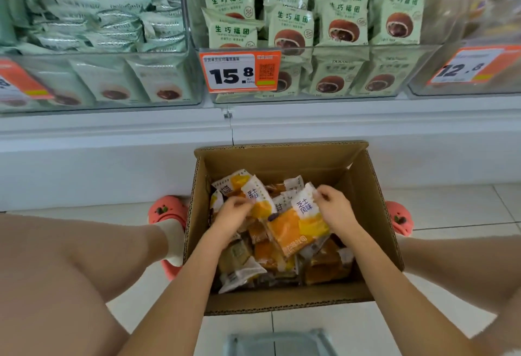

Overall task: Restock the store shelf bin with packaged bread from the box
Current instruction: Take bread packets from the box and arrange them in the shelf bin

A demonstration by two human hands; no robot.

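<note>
Both my hands are down in the box (pixel 372 214) on the floor. Left hand (pixel 234 214) pinches one bread pack (pixel 260 199), right hand (pixel 335 210) pinches another (pixel 298 226) by its top seal. Packs look light, soft, slick film; I'd hold the crimped edges and not squeeze the loaf.

1. Grey bin (pixel 277 341) below cardboard box (pixel 284 155): cut off by bottom edge.
2. Price tag (pixel 468 67) far right of box: blurred, partly unreadable.
3. Packs under box's top layer: hidden.
</note>
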